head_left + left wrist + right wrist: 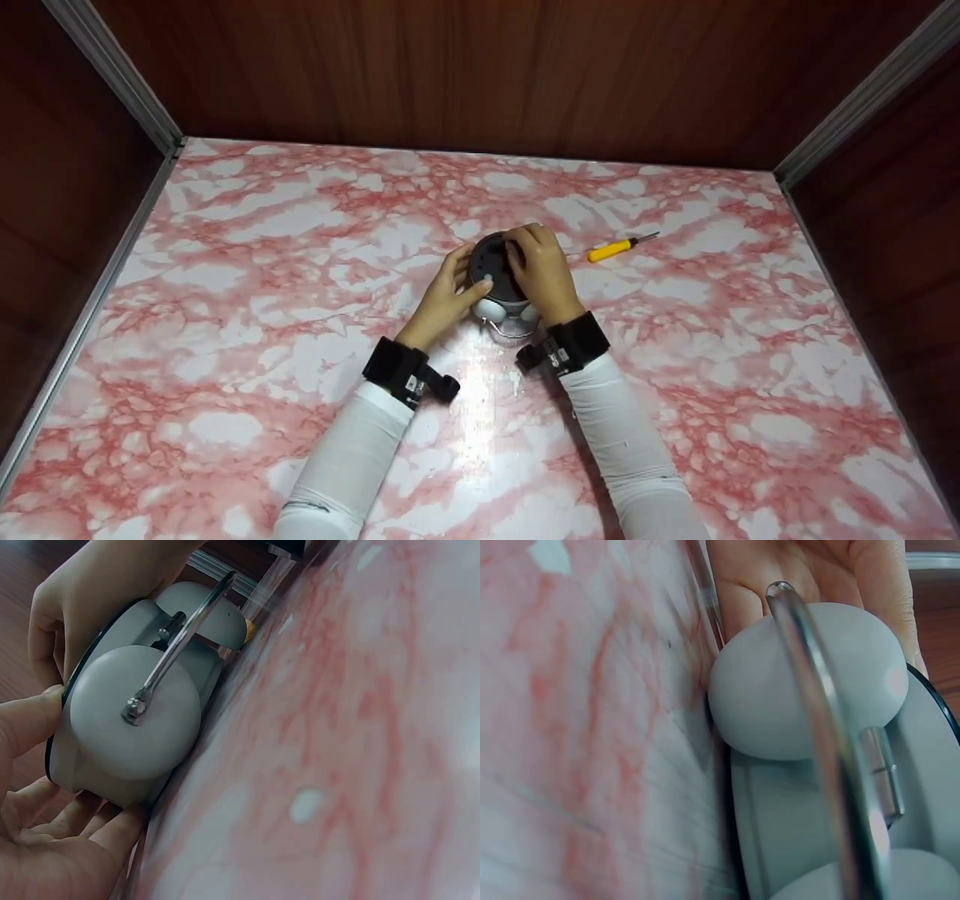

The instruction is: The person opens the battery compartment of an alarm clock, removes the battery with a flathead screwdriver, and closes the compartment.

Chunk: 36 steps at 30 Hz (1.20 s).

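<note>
Holding a small grey twin-bell alarm clock point(501, 289) between both hands, you have it lying face-down near the middle of a pink-and-white marbled table point(247, 247). Your left hand point(444, 296) cups the clock's left side, thumb curled against its dark back and fingers tucked under its edge. Your right hand point(544, 271) lies over the right side, fingers bent onto the round back panel; whether they pinch a knob there cannot be told, since the fingers cover that spot. Much of the clock is hidden under your hands in the head view. The wrist views are very close and partly blurred: they show two pale domed bells point(135, 720) and a thin metal handle point(176, 645) arching over them, with the dial out of sight. To the right, well apart from the clock, a yellow-handled screwdriver point(616, 248) lies on the table, tip pointing away to the right. Dark wood-grain walls point(480, 67) close in the table on three sides.
</note>
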Motion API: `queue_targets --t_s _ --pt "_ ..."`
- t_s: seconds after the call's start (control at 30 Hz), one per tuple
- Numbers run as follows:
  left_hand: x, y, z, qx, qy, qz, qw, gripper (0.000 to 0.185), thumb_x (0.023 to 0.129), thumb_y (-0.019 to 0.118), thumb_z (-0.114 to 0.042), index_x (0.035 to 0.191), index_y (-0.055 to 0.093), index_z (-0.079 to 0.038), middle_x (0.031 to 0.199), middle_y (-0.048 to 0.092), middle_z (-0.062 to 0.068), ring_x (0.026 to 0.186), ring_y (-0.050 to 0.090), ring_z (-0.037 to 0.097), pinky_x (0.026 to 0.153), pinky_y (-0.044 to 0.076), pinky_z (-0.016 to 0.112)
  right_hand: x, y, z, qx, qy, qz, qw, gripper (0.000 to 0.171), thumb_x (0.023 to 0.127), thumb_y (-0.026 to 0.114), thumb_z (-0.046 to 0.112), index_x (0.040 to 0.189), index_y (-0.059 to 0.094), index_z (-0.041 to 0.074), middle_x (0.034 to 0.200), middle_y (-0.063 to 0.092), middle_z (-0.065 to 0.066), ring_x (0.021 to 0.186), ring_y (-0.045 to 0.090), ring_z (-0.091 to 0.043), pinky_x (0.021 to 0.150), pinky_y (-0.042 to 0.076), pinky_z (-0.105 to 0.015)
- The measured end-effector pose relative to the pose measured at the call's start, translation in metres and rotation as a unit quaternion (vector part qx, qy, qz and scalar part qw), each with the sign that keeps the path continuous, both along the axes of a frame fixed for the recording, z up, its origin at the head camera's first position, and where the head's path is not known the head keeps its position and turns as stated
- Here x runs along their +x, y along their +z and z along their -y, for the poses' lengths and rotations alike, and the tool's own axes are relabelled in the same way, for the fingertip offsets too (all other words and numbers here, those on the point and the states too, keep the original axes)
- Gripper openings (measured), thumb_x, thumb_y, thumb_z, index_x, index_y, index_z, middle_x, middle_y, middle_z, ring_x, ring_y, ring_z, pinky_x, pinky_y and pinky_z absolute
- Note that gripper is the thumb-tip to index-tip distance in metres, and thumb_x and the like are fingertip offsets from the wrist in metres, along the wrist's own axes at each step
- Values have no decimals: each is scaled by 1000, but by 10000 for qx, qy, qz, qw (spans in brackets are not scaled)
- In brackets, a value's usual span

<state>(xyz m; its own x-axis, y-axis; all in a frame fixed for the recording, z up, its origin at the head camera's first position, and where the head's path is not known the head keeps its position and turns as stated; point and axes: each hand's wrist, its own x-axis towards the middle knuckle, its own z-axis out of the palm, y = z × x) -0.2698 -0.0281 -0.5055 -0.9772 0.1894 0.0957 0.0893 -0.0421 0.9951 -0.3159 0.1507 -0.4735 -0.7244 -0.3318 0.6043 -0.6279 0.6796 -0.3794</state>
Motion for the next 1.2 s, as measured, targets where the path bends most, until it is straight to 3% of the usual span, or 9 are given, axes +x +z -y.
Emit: queue_targets --t_s 0.93,1.2 --pt "1 2 0 68 10 135 9999 72 97 68 -9 157 28 -2 156 37 24 143 39 36 117 36 42 0 3 -3 -22 85 339 9994 12 102 58 3 105 69 -1 103 66 -16 99 62 -32 88 55 -40" --pt "1 2 0 -19 35 33 10000 70 97 68 -8 156 30 -1 155 38 24 143 40 37 118 34 43 -1 5 -7 -169 160 360 9991 12 103 57 3 104 68 -2 102 65 -15 99 62 -31 90 54 -40"
